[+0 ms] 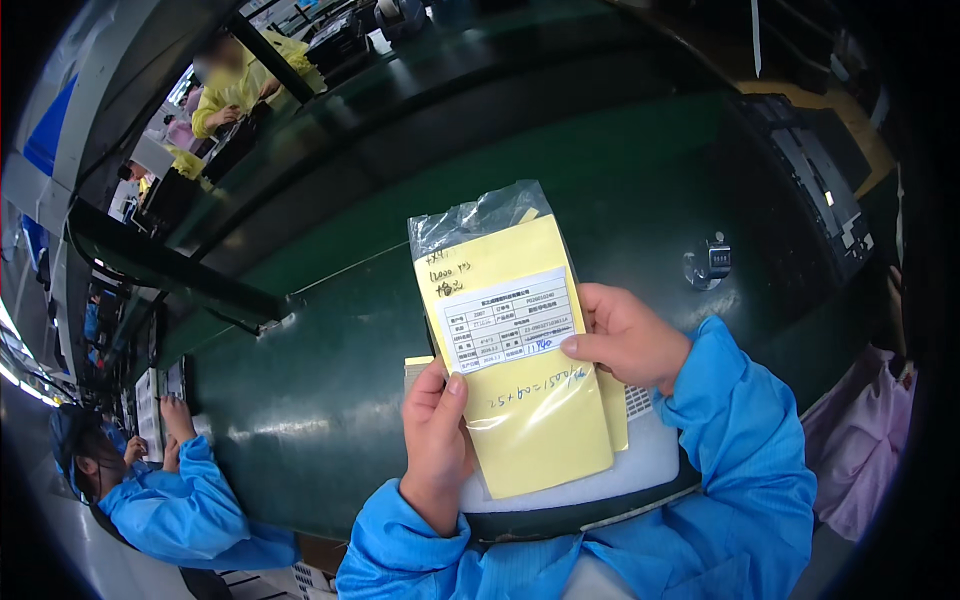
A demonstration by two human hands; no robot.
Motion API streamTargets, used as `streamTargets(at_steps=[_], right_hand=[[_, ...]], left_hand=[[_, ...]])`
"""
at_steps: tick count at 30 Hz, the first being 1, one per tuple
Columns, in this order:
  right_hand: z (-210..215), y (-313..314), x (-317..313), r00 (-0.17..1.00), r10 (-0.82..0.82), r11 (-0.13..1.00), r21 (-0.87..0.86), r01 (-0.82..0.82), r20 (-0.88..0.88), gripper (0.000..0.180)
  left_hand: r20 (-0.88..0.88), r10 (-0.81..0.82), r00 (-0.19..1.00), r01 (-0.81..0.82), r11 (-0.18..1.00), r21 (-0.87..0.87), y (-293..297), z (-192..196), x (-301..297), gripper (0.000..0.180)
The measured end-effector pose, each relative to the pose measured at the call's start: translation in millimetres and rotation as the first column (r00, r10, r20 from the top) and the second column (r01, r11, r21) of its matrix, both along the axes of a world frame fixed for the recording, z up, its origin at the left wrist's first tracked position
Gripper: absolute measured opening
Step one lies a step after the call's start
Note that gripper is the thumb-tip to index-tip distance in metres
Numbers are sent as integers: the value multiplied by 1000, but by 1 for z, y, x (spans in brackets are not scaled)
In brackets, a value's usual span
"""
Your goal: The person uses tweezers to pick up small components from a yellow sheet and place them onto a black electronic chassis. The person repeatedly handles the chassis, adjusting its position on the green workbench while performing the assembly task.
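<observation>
Both of my hands hold up a clear plastic bag (478, 222) with yellow paper (550, 445) in it. A white printed label (512, 320) with a table of text lies on the yellow paper, with handwriting above and below it. My left hand (435, 430) grips the bag's left edge, thumb in front and fingers behind. At the right edge my right hand (635, 335) pinches it, the thumb resting on the label's corner. Behind the bag, more yellow paper and a gridded sheet (638, 401) partly show above a white pad (648, 452) on the table.
The dark green table (310, 380) stretches around me. To the right sits a small dark device (717, 258) with a clear round part. A long black panel (810, 180) lies far right. A dark metal post (180, 265) stands left. A co-worker in blue (180, 510) works at the left.
</observation>
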State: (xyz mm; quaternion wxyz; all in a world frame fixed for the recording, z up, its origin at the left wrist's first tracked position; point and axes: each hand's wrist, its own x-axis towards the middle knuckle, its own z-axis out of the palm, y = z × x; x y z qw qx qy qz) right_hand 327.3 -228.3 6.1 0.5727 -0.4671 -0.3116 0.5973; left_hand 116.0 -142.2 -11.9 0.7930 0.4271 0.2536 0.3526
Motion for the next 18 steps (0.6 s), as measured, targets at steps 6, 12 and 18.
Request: streamTargets(at_steps=[6,12,18], right_hand=[[3,-1,2,1000,15,1000,-11,-15,-3,40],[3,0,2,1000,21,1000,-18,-21,5,40],[4,-1,3,999,37,999,-18,-37,9,40]], left_hand=[[11,19,1000,-19,1000,-6,1,-2,0,31],[24,28,999,-28,999,-23,1,-3,0,30],[37,15,999,-14,1000,-5,1,-2,-1,31]])
